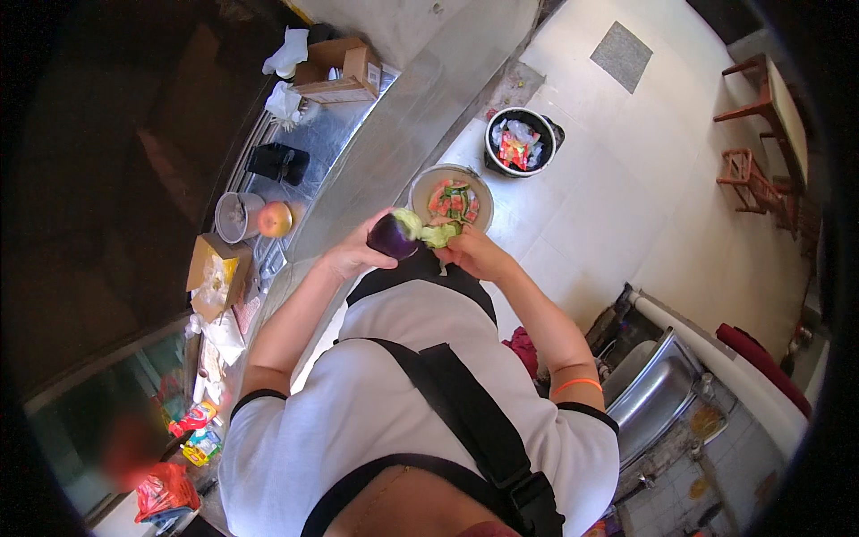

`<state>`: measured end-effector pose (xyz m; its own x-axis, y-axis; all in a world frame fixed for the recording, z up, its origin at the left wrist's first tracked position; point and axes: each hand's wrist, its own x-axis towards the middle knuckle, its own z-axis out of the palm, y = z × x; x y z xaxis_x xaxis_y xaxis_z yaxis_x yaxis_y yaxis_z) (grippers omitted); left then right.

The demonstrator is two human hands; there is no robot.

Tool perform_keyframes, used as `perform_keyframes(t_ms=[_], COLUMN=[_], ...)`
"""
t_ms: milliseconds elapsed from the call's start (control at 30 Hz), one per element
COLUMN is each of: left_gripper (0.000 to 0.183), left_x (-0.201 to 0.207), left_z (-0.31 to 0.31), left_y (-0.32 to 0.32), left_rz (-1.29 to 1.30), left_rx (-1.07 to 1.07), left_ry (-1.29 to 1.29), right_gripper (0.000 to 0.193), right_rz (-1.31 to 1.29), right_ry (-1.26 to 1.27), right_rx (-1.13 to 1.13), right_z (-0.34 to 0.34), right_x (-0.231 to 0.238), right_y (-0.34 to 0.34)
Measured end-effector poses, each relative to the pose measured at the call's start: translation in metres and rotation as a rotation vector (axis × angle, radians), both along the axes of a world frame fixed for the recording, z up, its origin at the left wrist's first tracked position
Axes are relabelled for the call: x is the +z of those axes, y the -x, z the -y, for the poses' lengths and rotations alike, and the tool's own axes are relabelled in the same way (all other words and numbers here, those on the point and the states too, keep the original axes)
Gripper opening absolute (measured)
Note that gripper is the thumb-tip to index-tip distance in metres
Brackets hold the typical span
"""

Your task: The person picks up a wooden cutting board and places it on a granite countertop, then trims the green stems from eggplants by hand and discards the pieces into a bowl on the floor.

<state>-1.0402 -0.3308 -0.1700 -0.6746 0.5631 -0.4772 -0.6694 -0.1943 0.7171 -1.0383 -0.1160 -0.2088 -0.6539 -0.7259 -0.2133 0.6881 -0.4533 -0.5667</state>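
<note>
My left hand [355, 253] is wrapped round a dark purple eggplant [390, 236], held in front of my waist. Pale green shows at the eggplant's upper right end. A crumpled pale green piece [439, 235], perhaps part of its cap, is pinched in the fingers of my right hand [477, 253]. It meets the eggplant's pale end; whether the two are still joined I cannot tell. Just beyond both hands, lower down, stands a round light bucket [488, 215] containing red and green scraps that look like watermelon rind [455, 202].
A black-lined bin [522, 111] of wrappers stands beyond the bucket. Along the left, a metal counter [335, 125] carries cardboard boxes [362, 73], a plastic tub [230, 217] and a round yellow-red fruit [275, 219]. A metal sink [658, 403] is at right; wooden stools [747, 179] stand farther off.
</note>
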Motion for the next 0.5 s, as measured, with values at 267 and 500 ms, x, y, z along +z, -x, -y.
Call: perform_keyframes(t_ms=[267, 500], left_gripper=[0.071, 0.059], left_x=[-0.006, -0.022], left_z=[0.000, 0.010], left_y=[-0.010, -0.025], left_rz=[0.278, 0.272], left_rx=[0.309, 0.136], left_ry=[-0.593, -0.140], right_gripper=[0.028, 0.033], right_rz=[0.249, -0.547], right_ry=[0.308, -0.725], right_rx=[-0.147, -0.106], right_z=[0.016, 0.035], right_x=[-0.020, -0.032], right_y=[-0.027, -0.046])
